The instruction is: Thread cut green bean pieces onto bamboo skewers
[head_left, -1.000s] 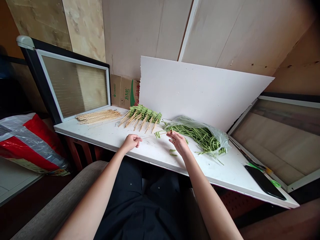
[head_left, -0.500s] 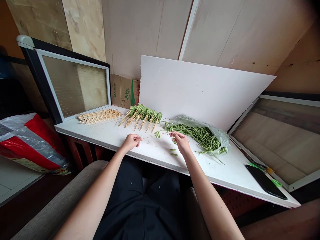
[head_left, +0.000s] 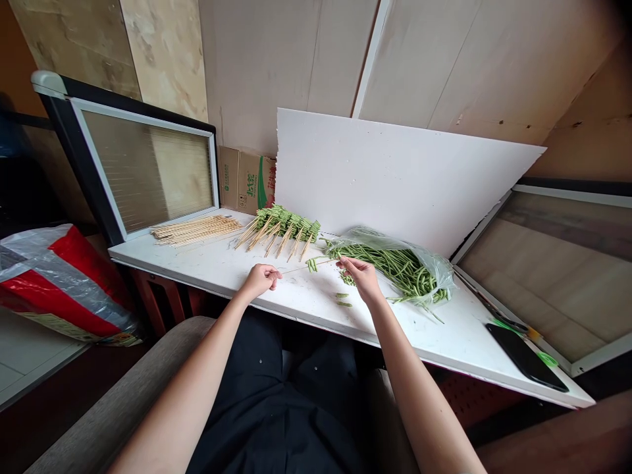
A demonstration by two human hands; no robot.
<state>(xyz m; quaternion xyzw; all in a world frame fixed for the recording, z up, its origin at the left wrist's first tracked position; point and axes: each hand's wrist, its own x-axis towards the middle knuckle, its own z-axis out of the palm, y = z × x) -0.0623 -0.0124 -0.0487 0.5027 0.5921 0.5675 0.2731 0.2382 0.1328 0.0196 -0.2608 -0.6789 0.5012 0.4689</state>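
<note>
My left hand [head_left: 260, 278] is closed in a pinch on the near end of a thin bamboo skewer [head_left: 296, 268] that carries a few green bean pieces [head_left: 311, 264]. At the skewer's far tip, my right hand [head_left: 361, 277] is closed on a green bean piece, with more bean pieces in its palm. Two loose bean pieces [head_left: 342, 299] lie on the white tabletop [head_left: 217, 266] just left of that hand. A clear plastic bag of long green beans [head_left: 402, 268] lies right behind my right hand. Finished bean skewers [head_left: 284, 232] are fanned out beyond the hands.
A pile of bare bamboo skewers [head_left: 195, 230] lies at the table's far left. A black phone [head_left: 525, 357] sits near the right front corner. A white board [head_left: 395, 178] leans at the back beside a cardboard box [head_left: 245, 180]. A red and clear bag [head_left: 54, 283] is at left.
My right hand has shifted slightly right along the skewer's tip end. The left hand has held still on the skewer.
</note>
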